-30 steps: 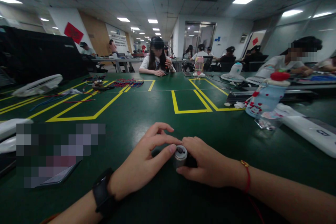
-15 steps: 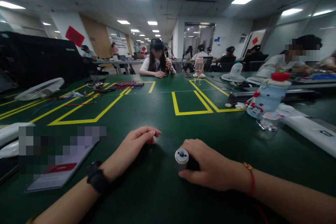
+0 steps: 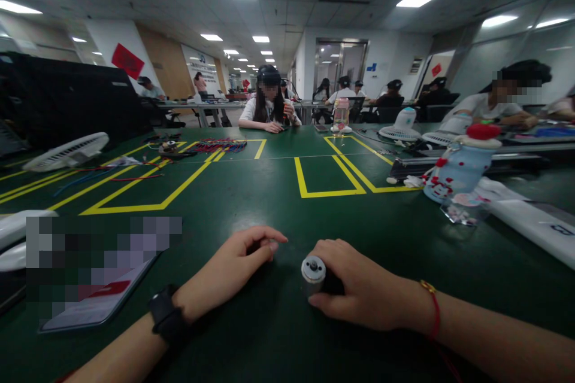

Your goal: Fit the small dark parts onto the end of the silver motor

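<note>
A small silver cylindrical motor (image 3: 313, 274) stands upright on the dark green table (image 3: 269, 335), its round end with a short shaft facing up. My right hand (image 3: 354, 284) is wrapped round it from the right, thumb on the near side; the fingers' far side is partly hidden. To the left of the motor, and apart from it, my left hand (image 3: 245, 257) hovers over or rests on the table, holding nothing. Its index finger points right and its fingers are apart, slightly curled.
A flat pouch (image 3: 103, 299) lies at the left. Yellow tape (image 3: 332, 194) marks the tabletop. Wires (image 3: 220, 145) lie farther left. A blue bottle (image 3: 462, 167) and a white box (image 3: 534, 227) are at the right. A person (image 3: 269, 102) sits opposite.
My left hand has shifted slightly right and nearer to me, and its fingers have spread a little. My right hand still holds the motor, almost unmoved.
</note>
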Demonstrator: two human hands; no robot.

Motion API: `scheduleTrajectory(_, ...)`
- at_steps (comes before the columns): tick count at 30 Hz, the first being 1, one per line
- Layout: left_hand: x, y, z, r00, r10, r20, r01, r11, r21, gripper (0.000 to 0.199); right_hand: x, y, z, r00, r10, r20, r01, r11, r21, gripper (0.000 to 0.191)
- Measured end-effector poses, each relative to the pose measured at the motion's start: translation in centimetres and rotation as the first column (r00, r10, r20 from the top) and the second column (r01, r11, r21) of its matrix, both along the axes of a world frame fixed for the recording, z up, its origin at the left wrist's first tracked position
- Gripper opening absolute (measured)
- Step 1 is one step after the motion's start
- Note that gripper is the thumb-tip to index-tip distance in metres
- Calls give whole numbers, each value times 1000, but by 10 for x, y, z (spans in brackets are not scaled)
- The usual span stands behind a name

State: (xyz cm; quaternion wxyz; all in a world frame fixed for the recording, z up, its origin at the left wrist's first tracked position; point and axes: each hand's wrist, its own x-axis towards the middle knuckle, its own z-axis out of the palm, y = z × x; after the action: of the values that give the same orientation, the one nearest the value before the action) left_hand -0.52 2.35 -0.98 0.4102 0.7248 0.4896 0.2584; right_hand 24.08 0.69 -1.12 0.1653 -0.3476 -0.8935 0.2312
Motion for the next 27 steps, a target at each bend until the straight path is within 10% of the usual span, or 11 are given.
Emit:
scheduleTrajectory(6,13,-12,6,994,-109,4,108,987,119,21,0,1,-2,1000,0,21,-1,1000,29,28)
scheduleTrajectory(17,16,-23,17,966,-191,172,201,979,-43,28,0,2,-6,1000,4,24,-6,998,63,30)
scheduleTrajectory(27,31,-27,14,985,-170,26,158,953,257,15,-2,1,-9,999,7,45,-11,996,93,28)
